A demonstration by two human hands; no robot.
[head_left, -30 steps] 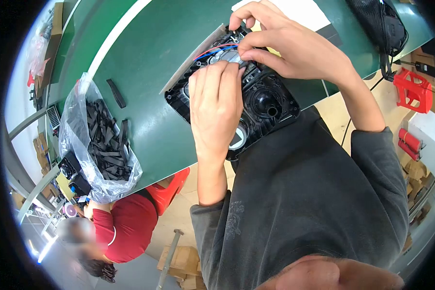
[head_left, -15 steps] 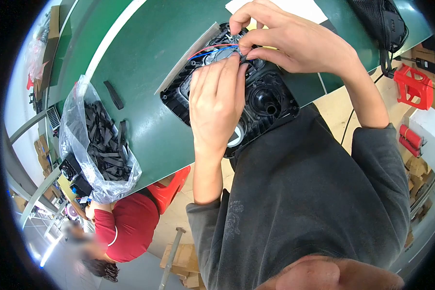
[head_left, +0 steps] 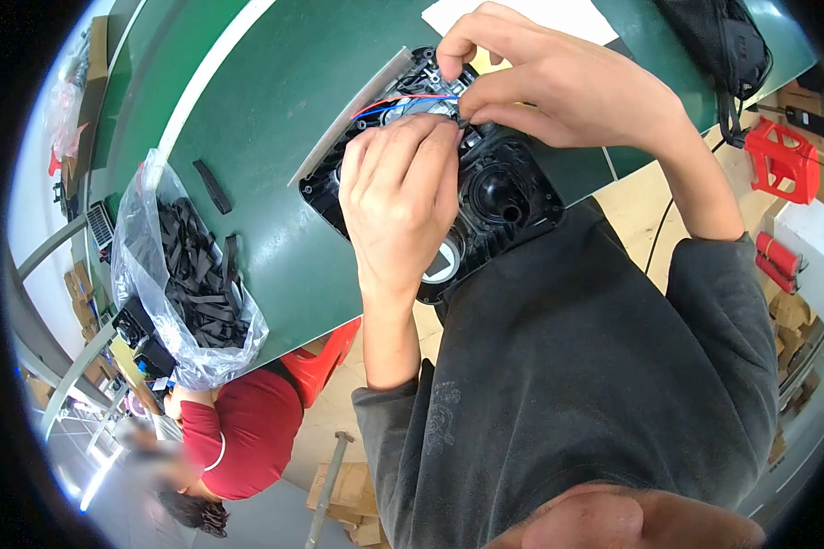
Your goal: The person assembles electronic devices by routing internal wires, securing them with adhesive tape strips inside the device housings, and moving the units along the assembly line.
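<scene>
A black plastic housing [head_left: 538, 194] lies open on the green table's near edge, its round parts and inner fittings facing up. Red and blue wires [head_left: 395, 102] arch over its upper part to the fingertips. My left hand [head_left: 398, 188] reaches over the housing with fingers bent and pressed together; what its fingertips hold is hidden. From the right, my right hand [head_left: 577, 90] pinches at the ends of the wires, with thumb and index finger close together. The fingertips of both hands are side by side. A pale flat strip [head_left: 352, 114] runs along the housing's far left edge.
A clear plastic bag [head_left: 137, 233] of black strips [head_left: 201, 284] lies left on the table [head_left: 284, 183], beside one loose strip [head_left: 212, 187]. White paper [head_left: 581, 18] and a black mesh bag [head_left: 728, 46] are at the top. A person in red [head_left: 252, 435] sits lower left; red stools [head_left: 783, 163] stand nearby.
The housing has shifted slightly left. My left hand has moved a little left and down, its fingertips now just below the wires. My right hand stays pinched near the wire ends.
</scene>
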